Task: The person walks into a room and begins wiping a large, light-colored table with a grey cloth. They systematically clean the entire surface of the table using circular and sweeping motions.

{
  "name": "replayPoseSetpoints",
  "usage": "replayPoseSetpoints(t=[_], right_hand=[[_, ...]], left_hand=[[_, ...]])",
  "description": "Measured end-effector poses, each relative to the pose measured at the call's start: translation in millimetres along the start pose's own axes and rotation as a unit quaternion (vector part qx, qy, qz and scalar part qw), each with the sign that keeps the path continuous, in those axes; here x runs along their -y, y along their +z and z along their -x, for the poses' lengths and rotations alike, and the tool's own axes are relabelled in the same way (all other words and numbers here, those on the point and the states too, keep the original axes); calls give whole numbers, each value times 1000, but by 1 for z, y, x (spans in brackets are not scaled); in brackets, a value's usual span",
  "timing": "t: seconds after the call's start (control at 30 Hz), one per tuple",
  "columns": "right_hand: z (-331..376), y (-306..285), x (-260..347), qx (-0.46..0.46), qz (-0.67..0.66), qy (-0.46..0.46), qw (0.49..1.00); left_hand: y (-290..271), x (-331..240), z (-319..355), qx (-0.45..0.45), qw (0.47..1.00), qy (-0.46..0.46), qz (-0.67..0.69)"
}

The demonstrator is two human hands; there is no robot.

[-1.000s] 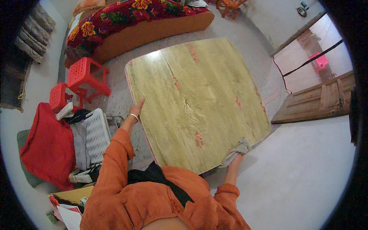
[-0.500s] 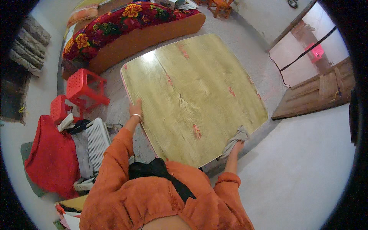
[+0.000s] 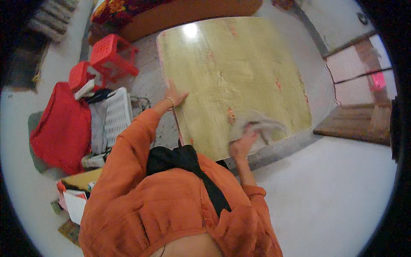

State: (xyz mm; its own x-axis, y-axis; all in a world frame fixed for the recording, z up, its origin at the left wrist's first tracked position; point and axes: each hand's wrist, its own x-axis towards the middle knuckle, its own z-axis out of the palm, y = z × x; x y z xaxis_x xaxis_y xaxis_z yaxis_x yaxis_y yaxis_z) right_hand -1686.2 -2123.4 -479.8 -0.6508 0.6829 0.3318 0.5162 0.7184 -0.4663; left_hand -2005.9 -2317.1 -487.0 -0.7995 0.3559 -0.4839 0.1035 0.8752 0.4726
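Observation:
In front of me stands a square table (image 3: 248, 64) with rounded corners and a yellowish wood-grain top marked with small reddish patches. My left hand (image 3: 174, 95) lies on its left edge, fingers spread on the top, a bracelet at the wrist. Over the near right part of the tabletop, my right hand (image 3: 245, 143) grips a grey cloth (image 3: 257, 122). Motion blurs the cloth and the fingers, and part of the cloth spreads out past the hand.
Red plastic stools (image 3: 112, 53) stand to the left, near a white plastic chair (image 3: 117, 115) and a red cloth (image 3: 62, 128). A sofa-like piece (image 3: 188, 17) borders the far side. On the right are a wooden door (image 3: 355, 124) and a white wall (image 3: 321, 188).
My right hand has moved the cloth from the table's near right edge inward and left over the top. My left hand now rests further onto the tabletop. The whole view has shifted.

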Motion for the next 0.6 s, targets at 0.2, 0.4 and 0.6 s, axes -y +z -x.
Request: replayPoseSetpoints(t=[0.2,0.4,0.6], right_hand=[[10,24,111,318,-66,-458,828],[-52,5,49,266,-81,-239,930],[-41,-15,-4,189,84,-194,959]], left_hand=[[21,5,-1,-29,999,-4,-28],[25,26,-6,9,1000,1,21],[22,19,-11,9,1000,-9,16]])
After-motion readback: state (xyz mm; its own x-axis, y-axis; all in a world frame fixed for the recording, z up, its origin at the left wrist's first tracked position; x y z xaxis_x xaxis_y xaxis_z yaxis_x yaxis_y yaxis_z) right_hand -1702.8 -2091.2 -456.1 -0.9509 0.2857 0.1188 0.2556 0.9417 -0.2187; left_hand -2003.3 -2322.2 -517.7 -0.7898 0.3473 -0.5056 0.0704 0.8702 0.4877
